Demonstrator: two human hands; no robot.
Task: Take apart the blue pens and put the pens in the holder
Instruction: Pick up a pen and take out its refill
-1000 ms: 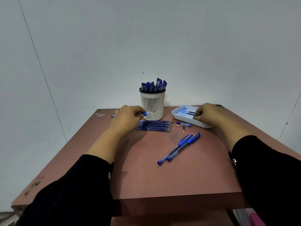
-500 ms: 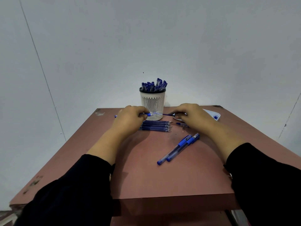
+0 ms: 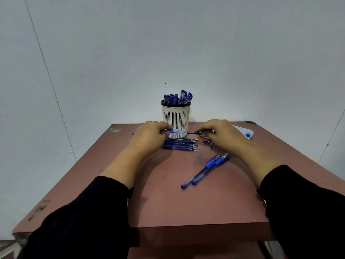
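A: Head view, hands?
B: Left hand [image 3: 149, 136] grips a blue pen [image 3: 172, 131] at 12 o'clock of the worktop [image 3: 168, 202], fingers curled round the barrel. Right hand [image 3: 222, 135] pinches the thin refill end sticking out toward 3 o'clock.
A: Holder?
B: White slatted holder [image 3: 176, 118] just behind the held pen, full of blue pens, upright.
A: Rest?
B: Refill bundle [image 3: 179, 143] under the hands, two capped pens [image 3: 205, 170] lying near centre toward 4 o'clock, white tray [image 3: 244, 132] at 2 o'clock, partly hidden.
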